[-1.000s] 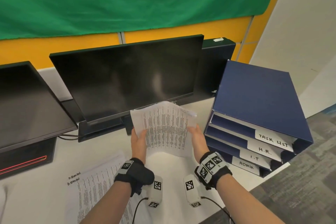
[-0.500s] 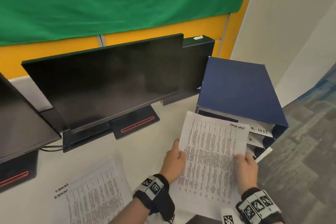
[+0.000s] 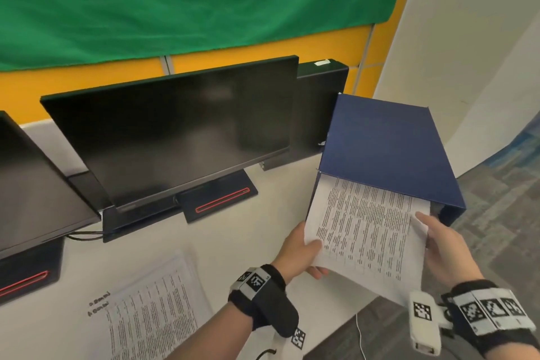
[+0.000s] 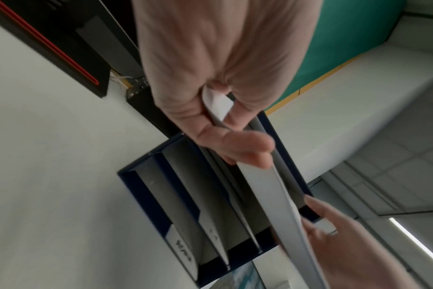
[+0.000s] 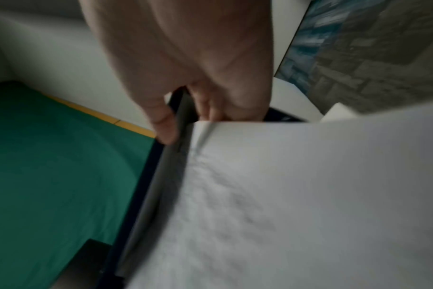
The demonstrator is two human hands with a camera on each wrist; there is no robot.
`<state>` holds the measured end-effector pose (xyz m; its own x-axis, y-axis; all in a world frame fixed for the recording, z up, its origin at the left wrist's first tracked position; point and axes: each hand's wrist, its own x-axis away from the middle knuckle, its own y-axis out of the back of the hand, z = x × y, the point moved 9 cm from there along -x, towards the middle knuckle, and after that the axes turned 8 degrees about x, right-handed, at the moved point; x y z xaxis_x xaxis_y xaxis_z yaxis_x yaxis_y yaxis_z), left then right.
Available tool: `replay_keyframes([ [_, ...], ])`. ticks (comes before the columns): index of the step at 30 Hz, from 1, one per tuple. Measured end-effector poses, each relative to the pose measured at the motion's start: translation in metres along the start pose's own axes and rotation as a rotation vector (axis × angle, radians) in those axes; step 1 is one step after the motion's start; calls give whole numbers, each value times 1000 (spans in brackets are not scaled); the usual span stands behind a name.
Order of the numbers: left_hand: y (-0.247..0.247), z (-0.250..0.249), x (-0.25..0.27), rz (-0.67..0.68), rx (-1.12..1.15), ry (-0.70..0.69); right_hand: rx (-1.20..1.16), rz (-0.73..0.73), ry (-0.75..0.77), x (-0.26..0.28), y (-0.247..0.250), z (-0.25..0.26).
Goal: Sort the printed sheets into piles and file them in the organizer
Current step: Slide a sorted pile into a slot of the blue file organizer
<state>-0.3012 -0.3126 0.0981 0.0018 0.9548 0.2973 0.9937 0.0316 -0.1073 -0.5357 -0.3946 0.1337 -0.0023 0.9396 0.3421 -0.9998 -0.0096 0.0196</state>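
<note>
A stack of printed sheets [image 3: 365,231] has its far edge inside the top slot of the blue organizer [image 3: 388,149] at the desk's right end. My left hand [image 3: 298,254] pinches the stack's left edge, thumb on top. My right hand [image 3: 441,245] holds the right edge, fingers lying along it. In the left wrist view my left hand [image 4: 225,125] pinches the sheets [image 4: 279,201] in front of the organizer [image 4: 185,195], whose lower trays carry white labels. The right wrist view is blurred: my right hand [image 5: 185,121] holds the sheets [image 5: 284,195] with the thumb on one side.
Another pile of printed sheets [image 3: 152,313] lies on the white desk [image 3: 263,237] at the near left. Two dark monitors [image 3: 175,131] stand behind on black bases. The desk's edge and grey carpet [image 3: 502,213] lie to the right.
Both hands carried the sheets from in front of the monitor to the right and pushed their far edge into the organizer's top slot. The view shifted right and down.
</note>
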Motion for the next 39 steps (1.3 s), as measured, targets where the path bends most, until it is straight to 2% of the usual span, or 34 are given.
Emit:
replay_keyframes([
  [5, -9, -14, -31, -94, 59, -3, -85, 249, -104, 39, -12, -51],
  [7, -15, -16, -42, -119, 87, 15, -126, 407, -173, 57, -33, -69],
  [9, -20, -20, -48, -126, 102, 26, -142, 473, -175, 66, -56, -70],
  [13, -16, -27, -45, -106, 125, 34, -195, 338, -144, 44, -79, -43],
  [17, 29, -18, -31, -214, 99, 16, -255, 158, -174, 4, -81, -19],
  [19, 58, -6, -21, -274, 75, 13, -7, 48, -80, -18, -77, -8],
  [21, 90, 12, -6, -347, 32, 8, -40, -109, -59, -22, -73, 5],
  [22, 108, 23, 2, -395, 1, 4, -55, -97, -47, -25, -78, 6],
  [25, 173, 58, 39, -589, -238, 28, -190, 70, -72, -27, -109, 3],
  [27, 220, 84, 70, -751, -400, 119, -171, 178, -74, -10, -137, -11],
  [29, 265, 110, 107, -932, -591, 307, -351, 349, -226, 9, -183, -44],
  [31, 304, 133, 150, -1143, -659, 539, -202, 486, -343, 26, -225, -87],
  [33, 327, 159, 195, -1323, -548, 743, 63, 591, -405, 45, -257, -131],
  [35, 332, 184, 227, -1413, -392, 886, 285, 695, -455, 65, -278, -167],
  [38, 321, 191, 233, -1464, -263, 893, 525, 769, -508, 82, -294, -197],
  [39, 316, 188, 227, -1445, -249, 881, 604, 773, -483, 82, -298, -201],
])
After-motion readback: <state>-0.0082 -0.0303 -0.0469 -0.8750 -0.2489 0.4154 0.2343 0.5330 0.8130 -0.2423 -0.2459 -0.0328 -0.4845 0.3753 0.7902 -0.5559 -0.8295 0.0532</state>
